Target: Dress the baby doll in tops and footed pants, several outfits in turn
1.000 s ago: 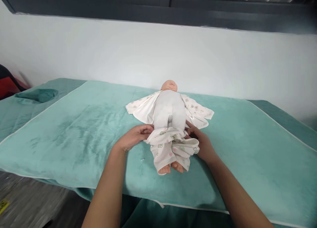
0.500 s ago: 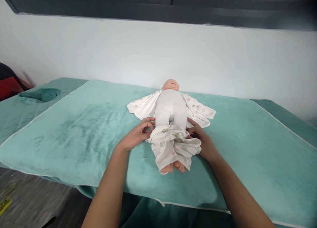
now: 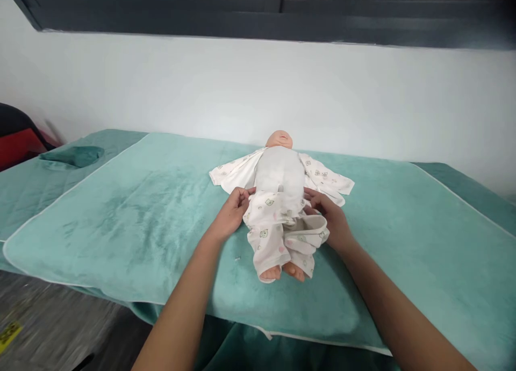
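Observation:
A baby doll (image 3: 280, 169) lies on its back, head away from me, its grey-white cloth body bare at the front. White printed baby trousers (image 3: 266, 234) cover its legs up to the thighs, and its feet stick out of the cuffs. My left hand (image 3: 234, 209) pinches the trousers' waistband at the left side. On the right, my right hand (image 3: 325, 212) has its fingers closed at the waistband, partly hidden by bunched cloth. An open white baby shirt (image 3: 328, 178) is spread beneath the doll's torso, its sleeves out to both sides.
A green padded cover (image 3: 133, 215) lies over the table, with a folded green cloth (image 3: 74, 157) at the far left. Behind stands a white wall (image 3: 201, 86) under a dark window frame (image 3: 161, 19). A red and black object (image 3: 20, 145) is at the left edge.
Both hands have drawn the trousers' waistband up the doll's thighs, away from me. The left hand's fingers have closed on the cloth. The view has shifted slightly.

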Demonstrator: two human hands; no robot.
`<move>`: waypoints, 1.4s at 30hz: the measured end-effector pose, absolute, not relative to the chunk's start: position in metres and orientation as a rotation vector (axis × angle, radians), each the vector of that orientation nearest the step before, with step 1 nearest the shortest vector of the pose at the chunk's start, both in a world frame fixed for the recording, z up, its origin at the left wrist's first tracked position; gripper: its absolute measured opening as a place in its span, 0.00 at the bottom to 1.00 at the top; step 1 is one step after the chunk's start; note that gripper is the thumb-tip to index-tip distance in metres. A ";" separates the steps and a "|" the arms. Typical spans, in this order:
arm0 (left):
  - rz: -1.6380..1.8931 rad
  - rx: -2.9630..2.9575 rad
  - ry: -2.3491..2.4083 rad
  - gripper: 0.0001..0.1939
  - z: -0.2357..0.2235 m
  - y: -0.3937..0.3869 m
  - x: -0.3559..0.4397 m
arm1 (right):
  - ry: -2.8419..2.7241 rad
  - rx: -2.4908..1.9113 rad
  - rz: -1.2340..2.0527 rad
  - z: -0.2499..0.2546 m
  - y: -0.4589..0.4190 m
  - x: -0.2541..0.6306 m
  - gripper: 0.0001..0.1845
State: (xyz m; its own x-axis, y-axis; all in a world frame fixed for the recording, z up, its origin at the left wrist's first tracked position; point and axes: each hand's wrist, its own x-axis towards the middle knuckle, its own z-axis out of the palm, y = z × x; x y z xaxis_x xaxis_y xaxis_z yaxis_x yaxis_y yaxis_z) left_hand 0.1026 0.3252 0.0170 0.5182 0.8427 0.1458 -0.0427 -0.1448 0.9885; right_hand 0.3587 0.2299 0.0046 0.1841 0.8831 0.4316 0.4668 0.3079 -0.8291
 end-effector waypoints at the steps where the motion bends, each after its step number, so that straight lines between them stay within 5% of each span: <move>1: 0.934 1.532 0.772 0.09 0.017 0.329 0.107 | -1.432 -1.384 0.418 0.009 0.236 0.361 0.14; 6: 1.066 1.545 1.050 0.04 0.023 0.357 0.134 | -1.307 -1.619 0.150 0.027 0.285 0.377 0.14; 12: 1.111 1.447 1.133 0.03 0.013 0.382 0.158 | -1.068 -1.421 0.506 0.006 0.325 0.381 0.20; 17: 1.133 1.435 1.078 0.09 0.009 0.382 0.153 | -1.121 -1.369 0.504 -0.003 0.311 0.377 0.14; 24: 1.061 1.551 0.895 0.11 0.014 0.384 0.147 | -1.495 -1.263 0.356 0.023 0.321 0.387 0.11; 33: 1.094 1.603 1.222 0.09 0.016 0.403 0.153 | -1.673 -1.736 -0.027 0.063 0.375 0.380 0.11; 42: 1.036 1.651 1.246 0.07 0.015 0.407 0.157 | -1.138 -1.459 0.408 0.018 0.370 0.385 0.19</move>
State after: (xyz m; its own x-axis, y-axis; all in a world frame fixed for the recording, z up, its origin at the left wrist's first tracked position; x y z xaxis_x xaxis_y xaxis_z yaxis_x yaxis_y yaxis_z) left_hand 0.1565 0.4068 0.0149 0.1779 0.9742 0.1389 0.3141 -0.1900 0.9302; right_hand 0.3851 0.3696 0.0179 0.4631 0.8139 0.3508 0.4057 0.1573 -0.9004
